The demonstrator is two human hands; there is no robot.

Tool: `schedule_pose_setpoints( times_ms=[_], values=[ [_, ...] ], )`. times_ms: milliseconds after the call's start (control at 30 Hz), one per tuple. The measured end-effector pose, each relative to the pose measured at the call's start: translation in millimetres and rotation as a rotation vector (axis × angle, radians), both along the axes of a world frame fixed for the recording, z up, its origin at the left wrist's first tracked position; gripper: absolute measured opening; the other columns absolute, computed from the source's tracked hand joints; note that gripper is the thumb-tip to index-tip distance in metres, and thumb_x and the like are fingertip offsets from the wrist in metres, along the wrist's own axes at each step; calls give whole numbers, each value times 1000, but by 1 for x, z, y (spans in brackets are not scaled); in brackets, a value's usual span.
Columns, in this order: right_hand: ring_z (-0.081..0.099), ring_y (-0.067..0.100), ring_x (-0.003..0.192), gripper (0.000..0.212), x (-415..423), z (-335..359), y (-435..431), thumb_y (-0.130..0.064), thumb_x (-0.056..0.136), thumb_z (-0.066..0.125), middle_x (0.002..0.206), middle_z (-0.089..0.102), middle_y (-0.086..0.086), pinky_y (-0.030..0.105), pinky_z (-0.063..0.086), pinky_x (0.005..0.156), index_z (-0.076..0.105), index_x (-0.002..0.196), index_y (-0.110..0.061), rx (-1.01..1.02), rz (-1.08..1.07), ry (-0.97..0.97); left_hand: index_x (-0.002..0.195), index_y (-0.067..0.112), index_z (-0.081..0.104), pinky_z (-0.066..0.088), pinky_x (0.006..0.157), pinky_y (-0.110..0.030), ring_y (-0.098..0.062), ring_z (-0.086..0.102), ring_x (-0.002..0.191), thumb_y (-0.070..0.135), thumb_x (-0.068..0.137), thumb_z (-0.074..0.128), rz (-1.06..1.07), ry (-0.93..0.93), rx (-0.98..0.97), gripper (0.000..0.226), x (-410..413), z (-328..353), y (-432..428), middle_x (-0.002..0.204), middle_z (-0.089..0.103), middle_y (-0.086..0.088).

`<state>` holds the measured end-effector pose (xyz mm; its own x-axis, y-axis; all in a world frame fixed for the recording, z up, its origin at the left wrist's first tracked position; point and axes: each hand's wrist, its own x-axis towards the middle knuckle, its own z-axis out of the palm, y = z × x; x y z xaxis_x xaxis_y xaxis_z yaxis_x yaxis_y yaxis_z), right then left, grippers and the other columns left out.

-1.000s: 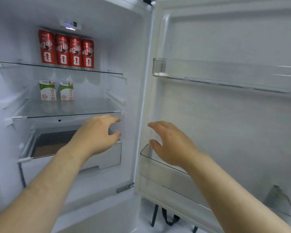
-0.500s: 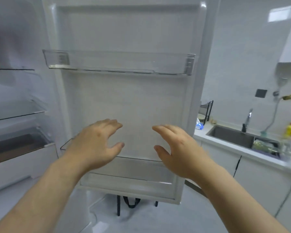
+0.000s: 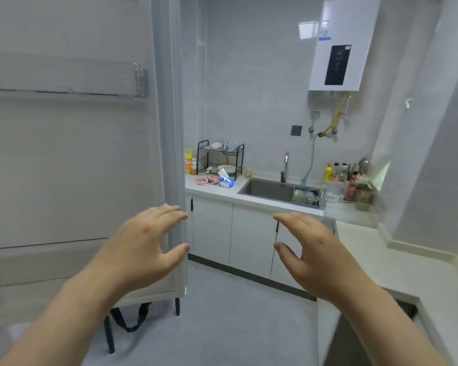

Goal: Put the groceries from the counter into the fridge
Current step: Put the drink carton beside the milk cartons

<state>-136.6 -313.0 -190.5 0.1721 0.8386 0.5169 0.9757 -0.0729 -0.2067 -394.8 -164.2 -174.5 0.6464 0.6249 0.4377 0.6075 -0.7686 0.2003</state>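
Swinging right, my view now takes in the counter (image 3: 196, 188), where a pink packet (image 3: 206, 180) and a blue-and-white pouch (image 3: 226, 182) wait by the dish rack (image 3: 220, 157). My left hand (image 3: 140, 249) and right hand (image 3: 317, 257) hover empty, fingers loosely spread for grabbing. I leave the fridge door (image 3: 77, 167) open for loading.

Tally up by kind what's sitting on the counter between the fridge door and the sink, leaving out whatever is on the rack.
Bottles: 2 (yellow bottle, smaller orange bottle)
Black dish rack: 1
Pink packet: 1
Blue and white pack: 1
Total: 5
A pale blur by the wall is too unclear to count.
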Motion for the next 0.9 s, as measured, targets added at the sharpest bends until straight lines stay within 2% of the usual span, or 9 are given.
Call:
schedule_pose_setpoints(
  times_ms=[167, 267, 400, 500, 600, 767, 900],
  values=[
    [40, 6, 135, 56, 42, -9, -74, -34, 95, 58, 146, 46, -12, 14, 24, 105, 39, 147, -28, -35, -205, 67, 142, 34, 45, 20, 106, -16, 7, 29, 133, 69, 72, 37, -149, -29, -30, 78, 52, -15, -20, 148, 40, 18],
    [39, 6, 135, 56, 65, -12, -117, -32, 94, 59, 146, 45, -14, 14, 23, 104, 39, 147, -29, -4, -345, 115, 141, 32, 48, 23, 107, -18, -1, 36, 136, 69, 74, 39, -232, -15, -10, 77, 85, -19, -30, 147, 44, 14],
    [37, 0, 132, 55, 82, -22, -165, -32, 94, 59, 144, 45, -17, 18, 25, 105, 40, 146, -32, 20, -484, 175, 144, 31, 43, 22, 108, -19, -4, 33, 140, 51, 87, 62, -356, -3, -42, 64, 134, -24, -40, 151, 39, 12],
    [38, -1, 130, 54, 88, -31, -194, -33, 95, 57, 141, 43, -21, 19, 28, 106, 39, 146, -34, -2, -581, 227, 143, 30, 45, 26, 108, -22, -3, 34, 138, 55, 86, 56, -460, 0, -50, 63, 174, -29, -47, 150, 42, 12],
    [38, 0, 131, 52, 93, -38, -218, -32, 94, 58, 141, 45, -20, 17, 27, 105, 42, 144, -34, -8, -691, 253, 144, 35, 41, 24, 107, -19, 10, 24, 129, 54, 88, 57, -601, 20, -81, 62, 213, -34, -62, 149, 37, 19],
    [34, -10, 122, 52, 98, -45, -257, -29, 94, 60, 130, 41, -29, 8, 24, 100, 45, 143, -32, 9, -883, 283, 143, 37, 39, 21, 107, -16, 11, 20, 128, 43, 89, 61, -813, 19, -148, 59, 278, -37, -94, 136, 23, 31],
    [36, -6, 129, 50, 91, -47, -285, -31, 94, 59, 135, 43, -27, 18, 31, 105, 45, 142, -36, 28, -1033, 348, 140, 37, 45, 22, 107, -19, 12, 23, 128, 51, 87, 60, -960, 12, -197, 56, 318, -49, -115, 138, 29, 31]
  ],
)
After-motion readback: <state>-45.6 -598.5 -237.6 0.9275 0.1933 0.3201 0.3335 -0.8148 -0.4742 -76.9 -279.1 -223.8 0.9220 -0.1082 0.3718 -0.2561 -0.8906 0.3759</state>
